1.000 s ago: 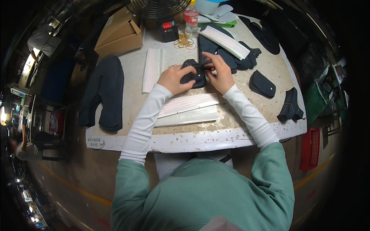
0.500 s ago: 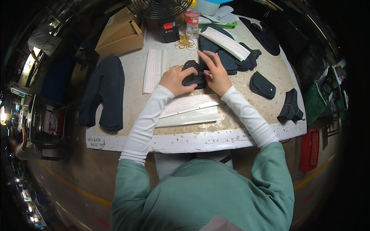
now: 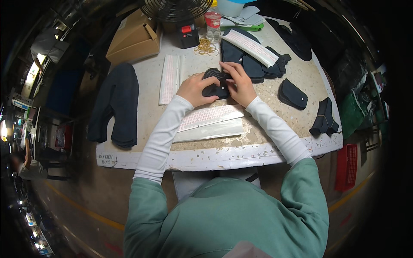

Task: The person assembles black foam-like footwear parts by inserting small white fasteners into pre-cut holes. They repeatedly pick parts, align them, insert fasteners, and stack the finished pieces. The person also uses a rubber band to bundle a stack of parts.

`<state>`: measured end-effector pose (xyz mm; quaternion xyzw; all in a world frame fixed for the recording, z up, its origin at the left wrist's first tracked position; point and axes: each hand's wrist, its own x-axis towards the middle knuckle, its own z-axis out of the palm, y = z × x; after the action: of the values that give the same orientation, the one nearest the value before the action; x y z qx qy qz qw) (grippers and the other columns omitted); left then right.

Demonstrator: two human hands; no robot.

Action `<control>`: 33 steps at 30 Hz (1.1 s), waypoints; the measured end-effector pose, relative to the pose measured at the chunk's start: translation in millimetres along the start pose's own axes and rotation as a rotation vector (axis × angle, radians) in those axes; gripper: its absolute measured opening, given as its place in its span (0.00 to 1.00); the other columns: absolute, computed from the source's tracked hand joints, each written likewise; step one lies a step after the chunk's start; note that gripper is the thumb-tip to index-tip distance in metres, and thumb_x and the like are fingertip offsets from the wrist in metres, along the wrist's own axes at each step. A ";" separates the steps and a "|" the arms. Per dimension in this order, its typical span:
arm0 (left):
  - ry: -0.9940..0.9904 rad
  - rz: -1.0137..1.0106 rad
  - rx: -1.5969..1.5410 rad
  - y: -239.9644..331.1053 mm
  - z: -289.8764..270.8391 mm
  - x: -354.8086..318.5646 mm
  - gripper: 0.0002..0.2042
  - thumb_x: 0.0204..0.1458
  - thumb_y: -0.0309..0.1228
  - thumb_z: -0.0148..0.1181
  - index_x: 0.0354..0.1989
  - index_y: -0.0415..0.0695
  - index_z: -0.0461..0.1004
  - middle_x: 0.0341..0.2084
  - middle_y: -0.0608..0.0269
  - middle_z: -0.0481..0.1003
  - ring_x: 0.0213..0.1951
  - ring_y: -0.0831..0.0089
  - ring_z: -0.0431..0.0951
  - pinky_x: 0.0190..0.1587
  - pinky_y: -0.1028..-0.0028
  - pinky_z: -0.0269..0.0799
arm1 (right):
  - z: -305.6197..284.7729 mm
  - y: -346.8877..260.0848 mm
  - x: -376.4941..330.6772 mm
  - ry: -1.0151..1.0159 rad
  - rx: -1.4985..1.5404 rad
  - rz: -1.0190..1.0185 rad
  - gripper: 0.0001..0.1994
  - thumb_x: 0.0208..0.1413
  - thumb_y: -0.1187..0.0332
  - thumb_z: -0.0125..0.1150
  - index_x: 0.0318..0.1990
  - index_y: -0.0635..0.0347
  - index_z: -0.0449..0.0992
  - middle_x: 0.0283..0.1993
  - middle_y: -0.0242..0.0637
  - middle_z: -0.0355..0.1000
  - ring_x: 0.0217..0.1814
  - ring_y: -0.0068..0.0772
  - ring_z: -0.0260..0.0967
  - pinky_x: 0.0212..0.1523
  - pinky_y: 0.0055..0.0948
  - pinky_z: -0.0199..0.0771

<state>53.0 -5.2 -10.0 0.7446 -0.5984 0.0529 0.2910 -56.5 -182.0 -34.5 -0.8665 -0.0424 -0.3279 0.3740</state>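
A small fanned stack of black cut pieces (image 3: 219, 91) lies on the table between my hands, with a tiny white mark on its top piece. My left hand (image 3: 192, 89) grips its left side, thumb along the near edge and fingers curled over the top. At the right edge, my right hand (image 3: 242, 87) has its thumb and bent fingers against the pieces; its fingertips are partly hidden. White sheets with rows of small pink-red labels (image 3: 211, 117) lie just below my hands, and another label sheet (image 3: 169, 81) is left of them.
Large dark pieces (image 3: 115, 99) lie at left, a cardboard box (image 3: 133, 41) behind them. At the back are a fan (image 3: 177, 7), a bottle (image 3: 213, 26) and yellow rubber bands (image 3: 206, 47). Further dark stacks (image 3: 292, 94) and a banded bundle (image 3: 323, 117) occupy the right.
My right hand's raised fingers have come down and drawn closer together over the stack. My left hand stays about where it was.
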 end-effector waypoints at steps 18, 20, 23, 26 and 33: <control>-0.058 -0.131 -0.038 -6.2 -3.8 -2.4 0.21 0.37 0.38 0.74 0.42 0.54 0.75 0.35 0.54 0.77 0.36 0.57 0.78 0.41 0.66 0.74 | 0.2 -1.7 -5.5 0.110 0.362 0.514 0.12 0.64 0.65 0.51 0.50 0.57 0.75 0.24 0.30 0.72 0.22 0.15 0.66 0.22 0.20 0.69; -0.050 -0.119 -0.098 -10.0 -4.2 -3.0 0.20 0.38 0.36 0.73 0.42 0.53 0.75 0.35 0.53 0.77 0.36 0.57 0.78 0.41 0.67 0.74 | -0.7 0.0 -5.5 0.104 0.396 0.561 0.12 0.64 0.66 0.52 0.50 0.57 0.75 0.25 0.29 0.72 0.22 0.15 0.66 0.23 0.19 0.69; -0.029 -0.110 -0.171 -16.1 -4.3 -3.3 0.17 0.39 0.33 0.70 0.41 0.52 0.76 0.36 0.53 0.78 0.36 0.58 0.78 0.40 0.67 0.74 | 0.4 0.9 -5.6 0.021 0.379 0.579 0.15 0.68 0.61 0.46 0.55 0.55 0.72 0.27 0.26 0.70 0.22 0.14 0.66 0.22 0.14 0.65; -0.016 -0.102 -0.222 -18.7 -4.9 -2.4 0.18 0.39 0.31 0.69 0.42 0.51 0.75 0.38 0.53 0.78 0.36 0.57 0.78 0.40 0.67 0.74 | 2.5 0.2 -4.7 -0.088 0.558 0.658 0.18 0.69 0.58 0.43 0.58 0.55 0.68 0.30 0.28 0.70 0.25 0.16 0.68 0.24 0.14 0.68; 0.068 -0.101 -0.427 0.5 -12.1 -4.6 0.33 0.39 0.32 0.70 0.59 0.52 0.67 0.48 0.60 0.74 0.31 0.73 0.74 0.35 0.77 0.72 | 5.0 -5.8 -2.6 -0.113 0.789 0.754 0.20 0.68 0.57 0.44 0.61 0.56 0.67 0.35 0.27 0.68 0.28 0.14 0.68 0.31 0.18 0.76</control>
<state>54.5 4.7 -1.8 0.6927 -0.5479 -0.0644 0.4646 -57.7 -174.0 -35.0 -0.6320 0.1312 -0.0832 0.7593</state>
